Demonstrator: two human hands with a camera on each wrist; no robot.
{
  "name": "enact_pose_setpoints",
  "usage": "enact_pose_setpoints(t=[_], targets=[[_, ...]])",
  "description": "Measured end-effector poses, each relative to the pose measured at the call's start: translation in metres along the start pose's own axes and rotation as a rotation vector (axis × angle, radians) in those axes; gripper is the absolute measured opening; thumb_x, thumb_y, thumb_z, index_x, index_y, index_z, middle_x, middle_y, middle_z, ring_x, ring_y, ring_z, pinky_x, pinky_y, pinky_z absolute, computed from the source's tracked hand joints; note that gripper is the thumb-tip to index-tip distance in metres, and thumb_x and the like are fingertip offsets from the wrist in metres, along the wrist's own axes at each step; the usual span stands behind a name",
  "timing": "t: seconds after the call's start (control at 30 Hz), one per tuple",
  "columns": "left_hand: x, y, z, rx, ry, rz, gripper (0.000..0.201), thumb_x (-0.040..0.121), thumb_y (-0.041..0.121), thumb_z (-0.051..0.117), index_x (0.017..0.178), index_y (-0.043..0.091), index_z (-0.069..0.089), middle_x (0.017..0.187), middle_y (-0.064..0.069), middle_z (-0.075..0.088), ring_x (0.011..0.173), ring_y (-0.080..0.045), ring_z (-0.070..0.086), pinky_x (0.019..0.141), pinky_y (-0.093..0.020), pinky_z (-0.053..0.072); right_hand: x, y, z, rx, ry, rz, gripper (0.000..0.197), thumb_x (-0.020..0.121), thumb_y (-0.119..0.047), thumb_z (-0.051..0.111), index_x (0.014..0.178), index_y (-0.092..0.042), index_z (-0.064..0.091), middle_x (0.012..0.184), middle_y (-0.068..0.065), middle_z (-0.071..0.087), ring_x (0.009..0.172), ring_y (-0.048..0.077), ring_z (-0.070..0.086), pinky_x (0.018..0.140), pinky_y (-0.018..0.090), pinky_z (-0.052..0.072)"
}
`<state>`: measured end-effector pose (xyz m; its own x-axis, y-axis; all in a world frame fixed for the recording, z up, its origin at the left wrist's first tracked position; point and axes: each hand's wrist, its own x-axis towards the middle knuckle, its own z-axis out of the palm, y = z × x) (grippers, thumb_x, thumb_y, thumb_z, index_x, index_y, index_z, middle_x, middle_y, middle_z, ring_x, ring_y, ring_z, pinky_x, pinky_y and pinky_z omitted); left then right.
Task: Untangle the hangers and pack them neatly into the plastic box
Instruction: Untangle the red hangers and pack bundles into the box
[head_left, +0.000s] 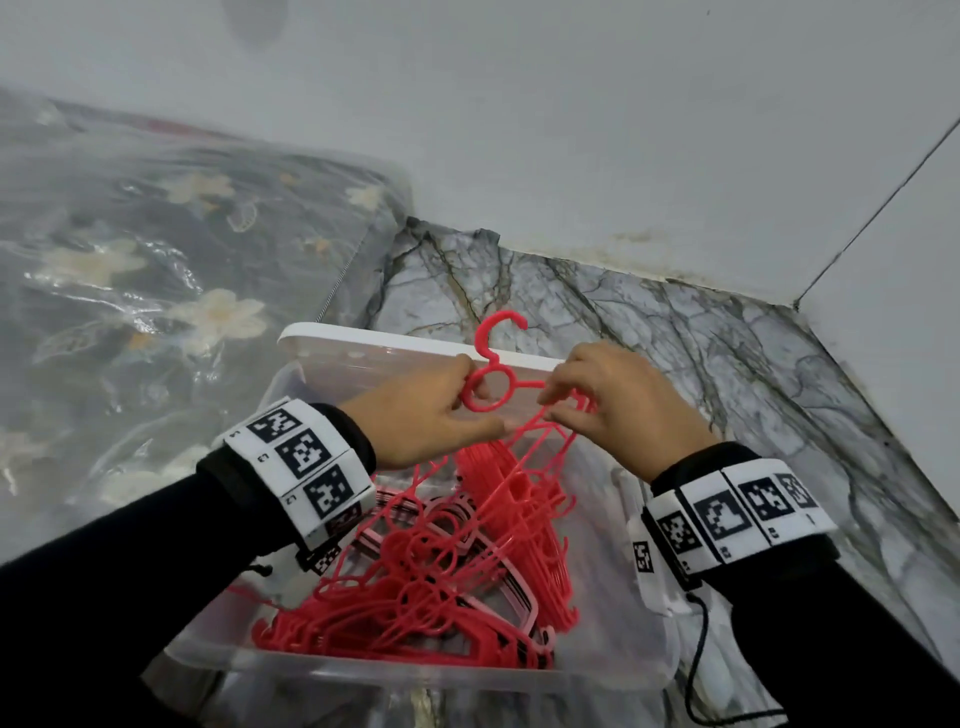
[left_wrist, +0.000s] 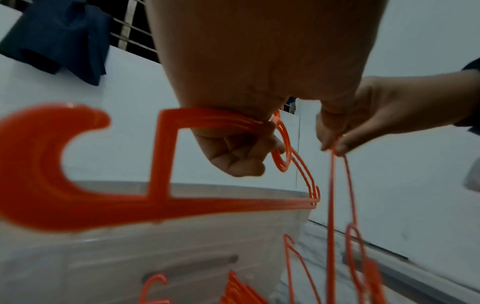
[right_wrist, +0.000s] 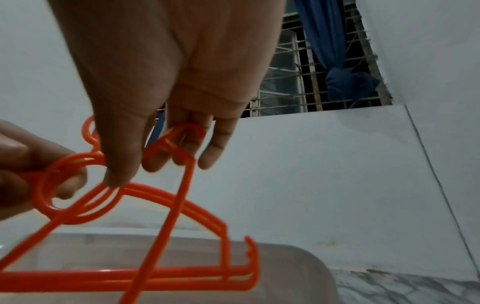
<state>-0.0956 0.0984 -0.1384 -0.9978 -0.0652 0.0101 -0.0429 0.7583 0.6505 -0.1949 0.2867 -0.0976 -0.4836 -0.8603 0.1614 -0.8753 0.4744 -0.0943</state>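
**Hangers held above box, both hands engaged**

A red hanger (head_left: 493, 387) is held up over the clear plastic box (head_left: 415, 675), its hook pointing away from the person and its ring just below the hook. A second hanger (head_left: 550, 447) hangs from beside it, trailing down into the box. The pile of hangers (head_left: 426, 587) lies tangled inside the box, rings and bars interlocked, filling the left and middle of it. The box stands on the marble floor (head_left: 675, 338).

Around: a white lid (head_left: 363, 338) stands at the far rim of the box, directly behind the raised hanger. To the left lies a flowered bundle in clear plastic (head_left: 156, 260), touching or just beside the box. White walls meet in a corner on the far right. The right wrist view shows a barred window (right_wrist: 298, 82) with a blue cloth (right_wrist: 337, 72).

Left hand (head_left: 431, 415): fingers curled round the ring and shoulder of the raised hanger, thumb toward the centre. Right hand (head_left: 613, 400): fingertips pinch the thin top of the second hanger, the remaining fingers loosely bent. Both wrists carry marker bands (head_left: 301, 462) over black sleeves. The hands are nearly touching.
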Motion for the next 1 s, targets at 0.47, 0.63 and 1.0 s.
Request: enact_pose_setpoints(t=[0.47,0.63,1.0], targets=[[0.003,0.006,0.01,0.076,0.116,0.117,0.025,0.1,0.03,0.042,0.104,0.007,0.048,0.087,-0.006,0.058,0.079,-0.022,0.052,0.071,-0.033,0.038,-0.002,0.008,0.004,0.391,0.472,0.116,0.034,0.078,-0.016,0.074,0.107,-0.017,0.058,0.103,-0.007,0.049,0.079,0.006,0.052,0.07,0.009,0.043],[0.009,-0.004,-0.011,0.073,0.247,0.079,0.028,0.099,0.03,0.043,0.115,0.009,0.052,0.094,-0.006,0.062,0.088,-0.026,0.056,0.074,-0.032,0.038,-0.006,0.031,0.013,0.393,0.138,0.367,0.02,0.078,-0.005,0.068,0.091,-0.019,0.063,0.092,0.0,0.069,0.062,-0.006,0.051,0.06,0.004,0.037],[0.005,-0.011,-0.027,0.121,0.246,0.06,0.028,0.1,0.032,0.041,0.116,0.012,0.053,0.083,-0.007,0.061,0.079,-0.026,0.056,0.071,-0.04,0.042,0.002,-0.002,0.061,0.41,-0.349,0.139,0.011,0.083,-0.007,0.067,0.093,-0.01,0.071,0.092,0.003,0.071,0.075,0.006,0.061,0.073,0.018,0.047]])
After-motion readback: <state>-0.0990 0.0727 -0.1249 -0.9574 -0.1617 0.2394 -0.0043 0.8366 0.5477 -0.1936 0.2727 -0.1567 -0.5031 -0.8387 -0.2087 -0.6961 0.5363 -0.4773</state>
